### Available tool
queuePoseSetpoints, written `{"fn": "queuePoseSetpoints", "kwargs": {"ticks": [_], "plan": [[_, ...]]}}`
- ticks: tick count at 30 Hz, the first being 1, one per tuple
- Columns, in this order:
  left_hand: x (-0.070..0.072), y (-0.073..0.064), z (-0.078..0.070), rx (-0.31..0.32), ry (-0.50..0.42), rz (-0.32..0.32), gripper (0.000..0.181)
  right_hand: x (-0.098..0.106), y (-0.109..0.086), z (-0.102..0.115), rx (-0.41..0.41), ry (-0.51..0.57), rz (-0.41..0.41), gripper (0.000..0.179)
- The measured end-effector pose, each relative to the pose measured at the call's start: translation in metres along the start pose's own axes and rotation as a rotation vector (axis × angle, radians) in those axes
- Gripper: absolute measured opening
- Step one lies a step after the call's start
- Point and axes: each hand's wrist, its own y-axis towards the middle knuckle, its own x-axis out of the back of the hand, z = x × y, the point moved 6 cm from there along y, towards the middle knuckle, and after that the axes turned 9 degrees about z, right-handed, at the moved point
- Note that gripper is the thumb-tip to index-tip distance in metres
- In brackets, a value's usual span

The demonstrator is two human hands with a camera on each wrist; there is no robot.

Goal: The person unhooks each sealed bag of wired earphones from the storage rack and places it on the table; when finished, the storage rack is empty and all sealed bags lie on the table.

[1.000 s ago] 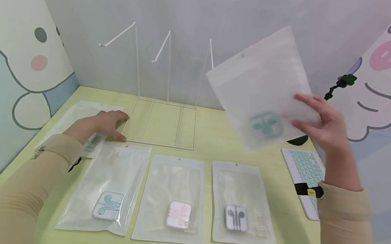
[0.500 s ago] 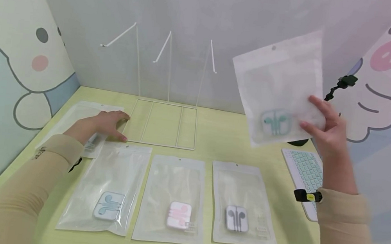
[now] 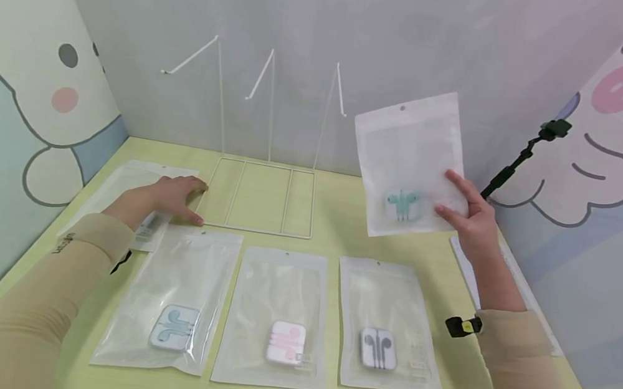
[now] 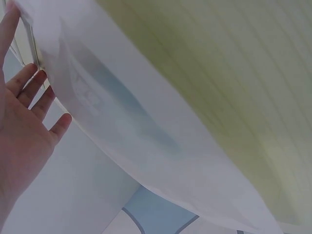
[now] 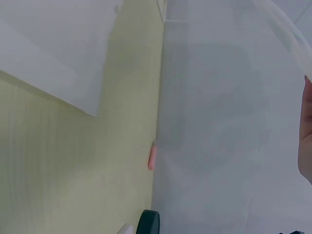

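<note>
My right hand (image 3: pixel 475 216) pinches the right edge of a translucent white zip bag (image 3: pixel 406 147) between thumb and fingers, raised above the table and slightly tilted. Green earphones (image 3: pixel 402 204) show through its lower part; a small hole sits in its top strip. In the right wrist view only part of that hand (image 5: pixel 305 131) shows, at the edge. My left hand (image 3: pixel 173 197) rests by the left side of the white wire rack (image 3: pixel 254 231), thumb and fingers spread apart, fingertips at its base wire. The rack has three upright prongs with hooks. Beneath the left wrist lies another earphone bag (image 3: pixel 126 186).
Along the front lie bags with blue earphones (image 3: pixel 174 328), pink earphones (image 3: pixel 286 342) and grey earphones (image 3: pixel 378 349). A white keyboard (image 3: pixel 465 265) lies at right, partly behind the right arm. A black stand (image 3: pixel 507 173) is near the right wall. The back wall stands close behind the rack.
My right hand first carried the bag rightward and turned it more upright, then brought it left and lower, nearer the rack. My left hand has stayed at the rack's left side.
</note>
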Motion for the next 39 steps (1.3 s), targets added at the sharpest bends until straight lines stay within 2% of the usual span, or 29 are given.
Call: {"fn": "queuePoseSetpoints", "kwargs": {"ticks": [5, 12, 23, 31, 39], "plan": [[-0.001, 0.001, 0.001, 0.003, 0.001, 0.003, 0.097, -0.006, 0.000, -0.022, -0.079, -0.121, 0.002, 0.062], [0.000, 0.000, 0.000, 0.007, -0.007, -0.001, 0.097, -0.011, 0.005, -0.049, -0.212, -0.307, 0.056, 0.063], [0.000, -0.003, -0.002, 0.014, -0.027, -0.008, 0.098, -0.020, 0.010, -0.085, -0.295, -0.352, 0.213, 0.069], [-0.002, 0.000, -0.003, 0.010, -0.001, -0.043, 0.102, -0.013, 0.007, -0.104, -0.407, -0.507, 0.261, 0.075], [-0.005, -0.001, -0.002, 0.005, 0.024, -0.046, 0.104, -0.011, 0.004, -0.120, -0.493, -0.599, 0.370, 0.085]]}}
